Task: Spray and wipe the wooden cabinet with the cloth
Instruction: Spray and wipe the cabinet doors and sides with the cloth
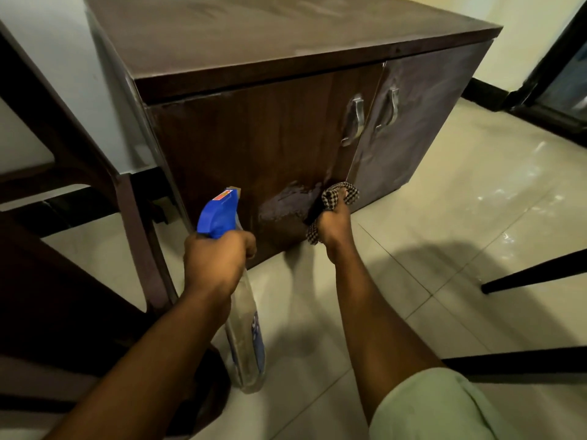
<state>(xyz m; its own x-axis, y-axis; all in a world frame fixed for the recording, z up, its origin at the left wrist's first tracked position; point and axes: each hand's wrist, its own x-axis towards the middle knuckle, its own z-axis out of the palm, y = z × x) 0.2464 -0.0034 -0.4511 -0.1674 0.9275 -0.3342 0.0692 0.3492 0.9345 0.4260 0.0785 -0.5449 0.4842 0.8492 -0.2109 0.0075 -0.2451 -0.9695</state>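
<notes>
A dark wooden cabinet with two doors and metal handles stands on the tiled floor. My right hand grips a checkered cloth and presses it against the lower right corner of the left door, beside a dusty grey patch. My left hand grips the neck of a clear spray bottle with a blue trigger head, held upright near the door's lower edge. The right door looks dull and dusty.
A dark wooden chair frame stands close on the left, against the cabinet's side. A black furniture leg juts in from the right. A dark-framed appliance stands at the far right. Pale glossy floor tiles lie around.
</notes>
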